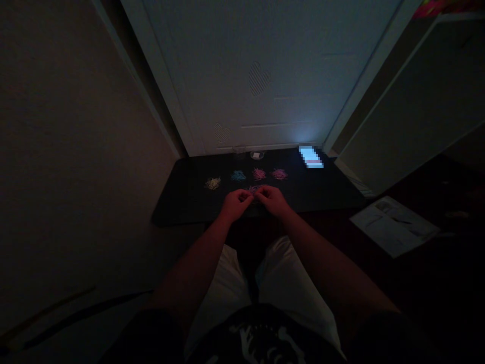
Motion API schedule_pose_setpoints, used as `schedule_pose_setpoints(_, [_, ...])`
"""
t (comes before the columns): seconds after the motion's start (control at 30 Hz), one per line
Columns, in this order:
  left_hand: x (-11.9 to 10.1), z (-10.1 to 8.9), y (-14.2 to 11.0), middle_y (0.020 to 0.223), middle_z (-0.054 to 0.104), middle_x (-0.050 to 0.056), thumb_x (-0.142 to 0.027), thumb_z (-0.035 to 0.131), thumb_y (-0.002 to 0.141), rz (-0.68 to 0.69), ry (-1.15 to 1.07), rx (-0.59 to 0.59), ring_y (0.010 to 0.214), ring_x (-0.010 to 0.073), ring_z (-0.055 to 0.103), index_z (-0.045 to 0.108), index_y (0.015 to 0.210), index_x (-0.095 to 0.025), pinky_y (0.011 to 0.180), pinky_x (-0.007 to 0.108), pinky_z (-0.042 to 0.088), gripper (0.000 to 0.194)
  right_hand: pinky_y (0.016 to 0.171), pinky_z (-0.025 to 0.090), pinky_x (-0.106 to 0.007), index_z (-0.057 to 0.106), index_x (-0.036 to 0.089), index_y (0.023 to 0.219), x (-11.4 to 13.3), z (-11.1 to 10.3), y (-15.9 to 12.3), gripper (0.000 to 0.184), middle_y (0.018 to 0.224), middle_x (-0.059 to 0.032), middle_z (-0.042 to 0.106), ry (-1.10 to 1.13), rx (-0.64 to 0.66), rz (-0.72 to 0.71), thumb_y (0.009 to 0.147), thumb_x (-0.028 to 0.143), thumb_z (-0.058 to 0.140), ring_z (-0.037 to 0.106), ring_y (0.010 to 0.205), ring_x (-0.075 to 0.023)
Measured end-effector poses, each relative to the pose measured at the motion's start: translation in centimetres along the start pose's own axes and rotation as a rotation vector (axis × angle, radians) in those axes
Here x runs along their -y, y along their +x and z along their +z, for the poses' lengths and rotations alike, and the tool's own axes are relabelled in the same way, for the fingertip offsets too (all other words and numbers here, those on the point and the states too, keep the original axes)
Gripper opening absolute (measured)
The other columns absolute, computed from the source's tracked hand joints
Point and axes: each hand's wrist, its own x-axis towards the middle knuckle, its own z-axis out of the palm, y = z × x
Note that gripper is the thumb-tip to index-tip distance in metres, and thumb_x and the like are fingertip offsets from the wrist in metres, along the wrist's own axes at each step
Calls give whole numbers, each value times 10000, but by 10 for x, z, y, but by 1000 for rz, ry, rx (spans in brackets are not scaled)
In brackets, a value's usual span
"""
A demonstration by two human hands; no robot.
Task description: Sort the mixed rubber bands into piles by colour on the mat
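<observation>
My left hand [235,203] and my right hand [273,199] meet over the front part of a dark table [182,202]. Both have fingers closed in a pinch, their tips nearly touching; whatever they hold is too small and dim to name. Just behind the fingertips lies a pile of thin purplish strips [254,188], partly hidden by my hands. Farther back, from left to right, are small heaps of similar thin pieces: a pale yellow heap [212,183], a blue heap [238,175], a pink heap [259,174] and a pinkish-purple heap [279,174].
A small round clear dish [256,155] with a white square stands at the table's back edge, beside a faint clear container [239,150]. A lit screen [310,156] glows at the back right. A white panel with hearts [259,78] rises behind. A pale sheet [394,226] lies lower right.
</observation>
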Motion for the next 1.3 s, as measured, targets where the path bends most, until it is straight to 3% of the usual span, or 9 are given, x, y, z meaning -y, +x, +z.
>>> schedule_pose_setpoints(0.37, [1,-1,1,699,637,22,-338,581,726,2,47,4,636,121,553,626,745,-151,605,237,428,193,548,367,-238,552,164,654,2,0,0,203,594,14,529,51,-26,27,707,360,552,460,553,-106])
schedule_pose_setpoints(0.6, [3,-1,1,704,637,18,-343,582,723,3,4,-32,625,112,547,628,765,-145,597,231,428,208,511,352,-223,541,164,646,-2,-7,1,223,539,32,491,160,-161,92,708,378,565,445,518,-94])
schedule_pose_setpoints(0.77, [2,-2,1,713,646,22,-349,583,725,6,29,-22,629,115,556,633,762,-146,599,234,434,212,513,365,-229,576,163,656,-3,-4,1,218,549,24,527,152,-80,67,699,376,577,461,516,-98])
schedule_pose_setpoints(0.9, [3,-2,1,720,652,25,-345,588,724,14,25,-14,636,116,562,636,773,-147,603,233,437,209,585,416,-241,629,161,749,-3,-1,0,186,685,-10,624,144,-6,26,674,329,601,538,610,-119])
schedule_pose_setpoints(1.3, [3,-1,0,742,663,32,-340,596,722,3,5,-19,649,120,578,643,785,-149,599,230,447,206,603,432,-259,638,164,765,-6,0,-2,175,695,-19,637,107,26,-3,670,310,621,555,619,-133])
